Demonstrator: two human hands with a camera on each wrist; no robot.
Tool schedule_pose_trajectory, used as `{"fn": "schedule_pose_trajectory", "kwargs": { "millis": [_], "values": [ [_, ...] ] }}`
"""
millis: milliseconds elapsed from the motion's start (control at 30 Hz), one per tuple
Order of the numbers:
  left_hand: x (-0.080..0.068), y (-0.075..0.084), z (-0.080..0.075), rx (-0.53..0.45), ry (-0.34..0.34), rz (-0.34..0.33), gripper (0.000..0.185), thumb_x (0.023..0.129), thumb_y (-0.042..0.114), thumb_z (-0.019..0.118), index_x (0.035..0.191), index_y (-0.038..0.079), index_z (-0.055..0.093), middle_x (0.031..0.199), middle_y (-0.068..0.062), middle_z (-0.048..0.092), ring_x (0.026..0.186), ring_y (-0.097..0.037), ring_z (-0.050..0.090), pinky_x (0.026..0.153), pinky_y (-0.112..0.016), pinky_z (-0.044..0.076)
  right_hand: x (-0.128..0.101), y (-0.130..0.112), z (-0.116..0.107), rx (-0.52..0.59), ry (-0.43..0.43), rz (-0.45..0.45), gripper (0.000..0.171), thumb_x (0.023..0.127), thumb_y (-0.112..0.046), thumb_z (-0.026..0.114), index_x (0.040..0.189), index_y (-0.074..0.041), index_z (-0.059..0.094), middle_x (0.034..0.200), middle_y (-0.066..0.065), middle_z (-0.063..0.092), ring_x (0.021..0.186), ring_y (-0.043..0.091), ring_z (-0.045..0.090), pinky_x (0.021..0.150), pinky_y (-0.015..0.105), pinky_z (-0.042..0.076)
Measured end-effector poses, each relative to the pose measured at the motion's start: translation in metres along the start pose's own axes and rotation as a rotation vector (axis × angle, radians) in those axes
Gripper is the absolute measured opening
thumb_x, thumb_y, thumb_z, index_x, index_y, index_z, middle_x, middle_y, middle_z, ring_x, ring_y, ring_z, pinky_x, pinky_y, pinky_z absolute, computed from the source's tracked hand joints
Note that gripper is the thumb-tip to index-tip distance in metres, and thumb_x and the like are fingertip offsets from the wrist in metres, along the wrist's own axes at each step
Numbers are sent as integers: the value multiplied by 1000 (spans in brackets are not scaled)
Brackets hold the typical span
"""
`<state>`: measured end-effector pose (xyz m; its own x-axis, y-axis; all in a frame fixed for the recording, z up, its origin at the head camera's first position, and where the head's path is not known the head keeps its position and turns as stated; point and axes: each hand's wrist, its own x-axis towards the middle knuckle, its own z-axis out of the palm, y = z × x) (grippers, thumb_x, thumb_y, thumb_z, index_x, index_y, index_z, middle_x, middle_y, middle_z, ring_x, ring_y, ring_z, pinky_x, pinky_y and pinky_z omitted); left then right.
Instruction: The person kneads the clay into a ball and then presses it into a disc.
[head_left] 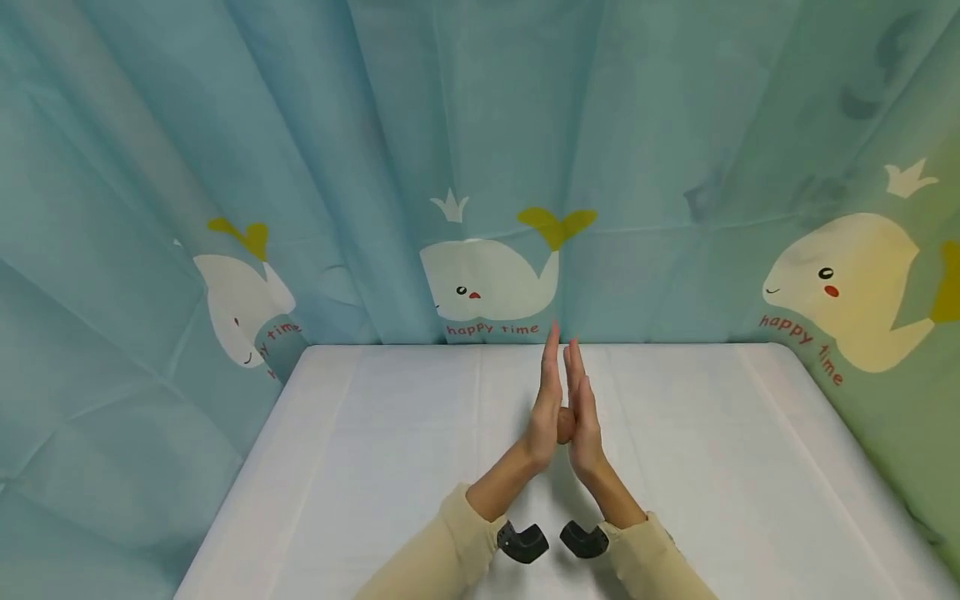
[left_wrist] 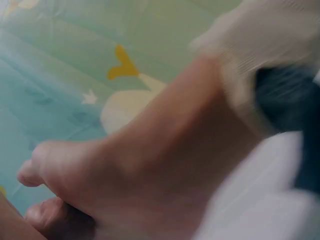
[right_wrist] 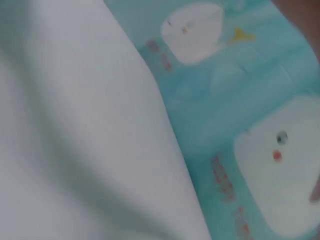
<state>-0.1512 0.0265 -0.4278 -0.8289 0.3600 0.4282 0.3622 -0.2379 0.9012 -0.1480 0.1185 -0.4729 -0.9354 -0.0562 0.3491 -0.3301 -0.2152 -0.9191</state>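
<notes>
While the two bare hands stand palm to palm at the lower centre of the head view, the left hand and the right hand press flat against each other, fingers straight and pointing away from the person, with nothing visible between them. Both rise from cream long sleeves above the white cloth-covered table, whose surface shows no object and no container; judged from this, no handling is in hand. Two black wrist-mounted camera brackets sit at the cuffs. Behind, filling the upper frame, hangs a teal curtain printed with white whales. In the left wrist view, blurred, the right hand fills the centre, its sleeve cuff at upper right, the curtain at upper left. In the right wrist view, also blurred, only the table at left and the curtain at right appear; no hand shows.
</notes>
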Motion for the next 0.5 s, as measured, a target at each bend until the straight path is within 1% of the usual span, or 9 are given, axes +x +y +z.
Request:
{"fn": "schedule_pose_trajectory", "kwargs": {
  "millis": [33,67,133,233,300,367,400,433,500],
  "values": [
    [2,0,-2,38,5,-8,65,110,51,6,167,20,-3,172,2,-7,157,-15,-8,123,-55,-4,-3,-1,4,13,-2,-16,57,112,-42,3,167,-29,1,173,3,1,108,-3,55,77,14,42],
    [4,-1,-3,89,15,-17,66,109,54,7,167,22,-2,172,3,-6,157,-16,-7,123,-55,-2,-6,-3,7,29,-5,-32,57,112,-40,2,167,-27,0,173,6,0,132,2,45,90,14,41],
    [7,-7,-6,193,41,-50,69,107,60,6,167,25,2,172,3,-4,157,-17,-5,122,-59,-2,-9,-9,12,43,-7,-70,56,112,-38,2,167,-25,0,173,7,0,155,13,9,106,17,32],
    [4,-19,-8,307,77,-107,72,105,66,5,167,29,6,172,4,-1,158,-21,-5,120,-64,-2,-6,-19,15,24,-12,-114,58,112,-40,5,167,-24,1,173,4,2,158,24,-1,107,20,30],
    [-1,-26,-7,318,79,-117,71,106,64,6,167,29,6,172,3,0,158,-23,-5,119,-66,-3,-1,-24,11,-4,-6,-111,58,111,-43,7,167,-26,2,173,-1,4,158,22,-1,106,21,29],
    [-7,-28,-4,292,67,-119,68,107,62,9,167,30,6,172,4,0,157,-20,-4,120,-63,1,6,-26,5,-11,11,-95,58,111,-46,10,167,-30,4,173,-5,6,157,15,-1,112,24,21],
    [-10,-29,-2,266,54,-116,66,108,60,10,167,30,5,172,4,-1,156,-19,6,121,-59,9,9,-26,2,-11,23,-92,58,111,-46,10,167,-31,5,172,-6,6,157,13,-1,116,26,16],
    [-13,-29,0,239,40,-113,66,109,59,12,167,30,5,172,3,-1,149,-17,26,118,-53,21,13,-25,-2,-8,35,-82,58,111,-47,11,167,-33,6,172,-8,7,157,11,0,118,30,13],
    [-18,-28,5,174,25,-111,64,109,56,14,167,30,4,172,2,-2,117,-10,49,105,-38,36,19,-23,-8,6,49,-72,57,111,-47,12,166,-35,7,172,-9,6,156,9,0,121,38,7]
  ]
}}
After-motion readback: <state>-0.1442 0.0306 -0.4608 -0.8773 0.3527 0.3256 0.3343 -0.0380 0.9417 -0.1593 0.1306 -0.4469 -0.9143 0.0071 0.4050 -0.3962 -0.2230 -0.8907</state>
